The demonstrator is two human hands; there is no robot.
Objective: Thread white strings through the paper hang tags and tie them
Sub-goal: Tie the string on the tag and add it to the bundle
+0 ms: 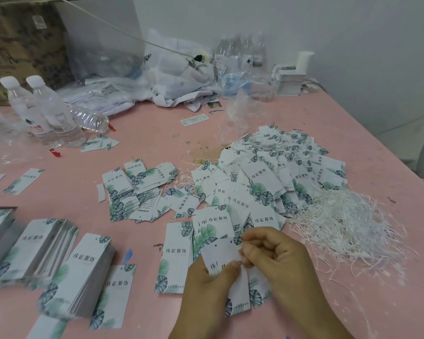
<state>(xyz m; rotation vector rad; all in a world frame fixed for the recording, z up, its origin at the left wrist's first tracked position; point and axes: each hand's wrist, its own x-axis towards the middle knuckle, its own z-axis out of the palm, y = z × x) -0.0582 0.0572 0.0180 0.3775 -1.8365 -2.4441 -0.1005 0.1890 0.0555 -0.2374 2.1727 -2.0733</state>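
My left hand (206, 287) grips a small bunch of white paper hang tags (220, 255) with green leaf print, thumb pressed on the top tag near its punched hole. My right hand (274, 255) is curled right beside it, fingertips pinching at the tags' upper right edge; whether a string is between them is too small to tell. A tangled heap of white strings (345, 221) lies on the pink table (145, 138) to the right. Behind it spreads a big pile of tags with strings (279, 167).
Neat stacks of unstrung tags (83, 272) stand at the left, with a loose scatter of tags (137, 192) in the middle. Water bottles (49, 111) stand at far left. Plastic bags (176, 69) and more bottles crowd the back. The table's right edge runs diagonally.
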